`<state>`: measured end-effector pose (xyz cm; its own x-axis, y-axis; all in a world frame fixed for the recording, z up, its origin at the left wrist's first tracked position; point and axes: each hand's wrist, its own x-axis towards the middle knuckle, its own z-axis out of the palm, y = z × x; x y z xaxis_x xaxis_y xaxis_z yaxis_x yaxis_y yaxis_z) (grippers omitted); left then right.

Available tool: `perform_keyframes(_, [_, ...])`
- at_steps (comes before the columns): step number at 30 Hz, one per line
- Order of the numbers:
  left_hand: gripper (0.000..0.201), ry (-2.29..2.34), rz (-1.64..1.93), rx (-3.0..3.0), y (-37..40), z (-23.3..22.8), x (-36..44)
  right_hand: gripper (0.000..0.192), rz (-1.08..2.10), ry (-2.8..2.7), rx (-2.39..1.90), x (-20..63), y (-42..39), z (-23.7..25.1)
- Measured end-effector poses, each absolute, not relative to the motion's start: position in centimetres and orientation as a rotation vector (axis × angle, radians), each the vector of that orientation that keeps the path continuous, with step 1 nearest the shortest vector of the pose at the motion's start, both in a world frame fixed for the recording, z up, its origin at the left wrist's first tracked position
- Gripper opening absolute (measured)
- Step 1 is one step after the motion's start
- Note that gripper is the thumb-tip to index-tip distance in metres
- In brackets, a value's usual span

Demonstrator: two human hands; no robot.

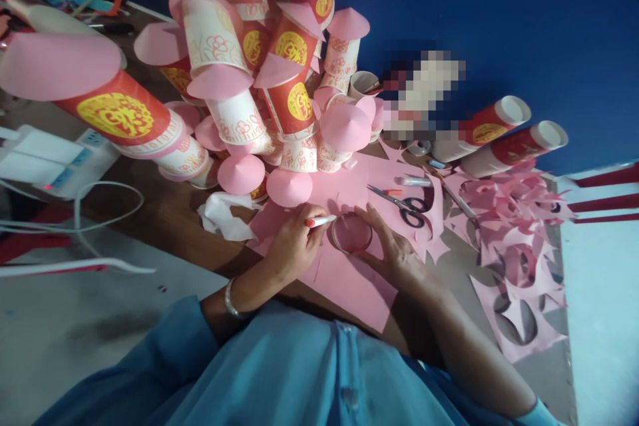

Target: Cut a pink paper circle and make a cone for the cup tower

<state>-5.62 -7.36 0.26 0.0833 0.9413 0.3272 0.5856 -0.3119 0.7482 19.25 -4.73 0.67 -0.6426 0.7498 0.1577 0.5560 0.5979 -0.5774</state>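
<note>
Your left hand (297, 243) grips pen (322, 220), end at ring's (334, 234) left rim; your right hand (399, 256), thumb and fingers spread, holds ring on paper (359, 299). Best press ring firmly, pen snug to rim; mind scissors (394, 198) beyond right hand.

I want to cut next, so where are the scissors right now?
In the head view, the scissors lie right of centre on the pink paper, just beyond the right hand, their blades pointing left.
</note>
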Motion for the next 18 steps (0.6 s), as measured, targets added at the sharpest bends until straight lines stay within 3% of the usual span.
perform_keyframes(11, [0.026,1.51,1.065,2.173,-10.2,0.2,-6.4,0.104,0.669,-2.439,-1.02,19.3,-4.7,0.2])
perform_keyframes(18, [0.023,1.524,1.036,2.27,-11.3,0.5,-6.2,0.105,0.687,-2.408,-0.989,19.2,-4.7,0.2])
